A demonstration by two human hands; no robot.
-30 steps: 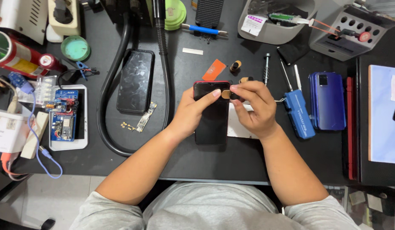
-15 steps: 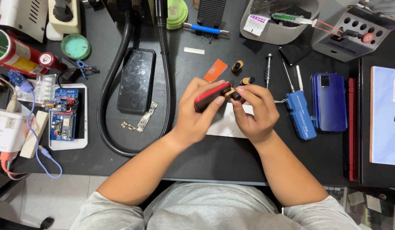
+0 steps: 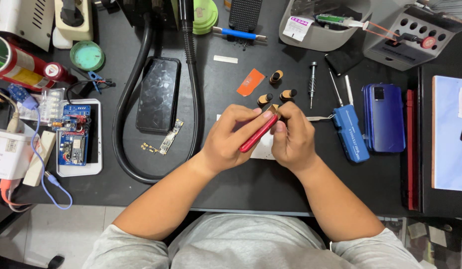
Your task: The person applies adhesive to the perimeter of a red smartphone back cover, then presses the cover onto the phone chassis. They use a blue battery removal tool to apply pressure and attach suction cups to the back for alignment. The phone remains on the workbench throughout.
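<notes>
Head view | left hand (image 3: 231, 139) is pinching the red phone (image 3: 258, 133) edge-up above counter (image 3: 216, 184) centre | right hand (image 3: 290, 137) is pinching its 1 o'clock end, steadying it | orange pick (image 3: 251, 82) is lying at 12 o'clock, within reach

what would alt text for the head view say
Both hands, left hand and right hand, grip a red phone edge-up over a black workbench, with a black phone, screwdrivers and a blue phone around.
</notes>
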